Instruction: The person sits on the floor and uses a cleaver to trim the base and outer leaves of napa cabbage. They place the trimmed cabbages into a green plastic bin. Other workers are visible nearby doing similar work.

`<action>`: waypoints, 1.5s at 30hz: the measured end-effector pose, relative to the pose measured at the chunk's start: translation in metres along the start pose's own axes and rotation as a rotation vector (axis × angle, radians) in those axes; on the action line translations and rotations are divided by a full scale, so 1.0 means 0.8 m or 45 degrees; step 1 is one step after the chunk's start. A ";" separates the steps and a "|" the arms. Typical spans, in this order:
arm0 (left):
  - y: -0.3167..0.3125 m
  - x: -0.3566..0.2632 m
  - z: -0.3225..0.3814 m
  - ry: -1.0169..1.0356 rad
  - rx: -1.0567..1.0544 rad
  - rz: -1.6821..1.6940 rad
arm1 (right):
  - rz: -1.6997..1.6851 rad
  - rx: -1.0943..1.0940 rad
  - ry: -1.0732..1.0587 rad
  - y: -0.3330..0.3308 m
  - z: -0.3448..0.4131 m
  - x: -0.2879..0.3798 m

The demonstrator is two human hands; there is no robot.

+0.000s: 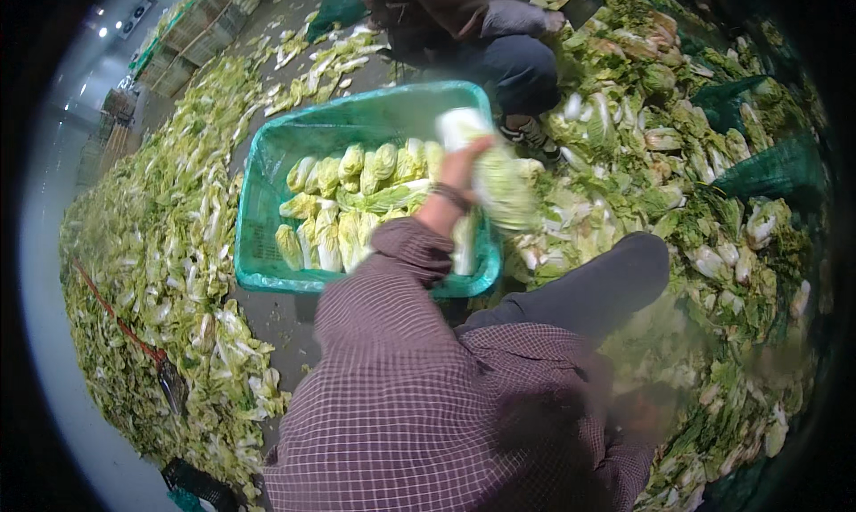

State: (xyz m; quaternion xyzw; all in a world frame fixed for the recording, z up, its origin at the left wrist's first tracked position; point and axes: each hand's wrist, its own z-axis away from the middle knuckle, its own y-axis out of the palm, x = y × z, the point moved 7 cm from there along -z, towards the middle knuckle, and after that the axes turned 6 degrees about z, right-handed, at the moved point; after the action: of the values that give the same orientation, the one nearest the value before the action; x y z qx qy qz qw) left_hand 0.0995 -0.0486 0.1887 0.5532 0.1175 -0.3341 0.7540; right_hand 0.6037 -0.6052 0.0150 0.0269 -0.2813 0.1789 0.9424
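Note:
Near the top right corner of a green plastic crate (246, 224), my left hand (463, 167) grips a napa cabbage (501, 177), blurred by motion, its white base up and its leafy end towards the lower right. Rows of trimmed napa cabbages (328, 238) lie in the crate, with one longer, greener cabbage (384, 196) across the middle. My right hand (645, 411) is a dim blur at the lower right, over the leaf pile; its fingers and anything in them cannot be made out.
Loose cabbage leaves (174, 244) cover the floor at left, where a red-handled tool (120, 321) lies. Another heap of leaves and cabbages (709, 244) with green net sacks (769, 171) spreads at right. A co-worker (481, 44) crouches beyond the crate, holding a dark blade. Stacked crates (180, 57) stand behind.

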 end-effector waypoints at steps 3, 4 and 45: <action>-0.168 -0.125 0.027 0.289 -0.407 -0.870 | 0.288 0.152 -0.034 0.031 0.050 0.003; -0.203 -0.157 0.047 0.306 -0.519 -1.517 | 0.369 0.205 -0.051 0.043 0.064 0.004; 0.035 -0.037 -0.034 0.931 0.353 -2.202 | -0.122 -0.047 -0.597 -0.061 0.184 0.115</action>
State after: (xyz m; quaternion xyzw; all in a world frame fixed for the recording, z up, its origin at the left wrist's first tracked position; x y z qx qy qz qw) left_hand 0.1003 -0.0083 0.2163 0.4294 0.6747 -0.5937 0.0892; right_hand 0.6158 -0.6431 0.1907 0.0638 -0.4940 0.1175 0.8591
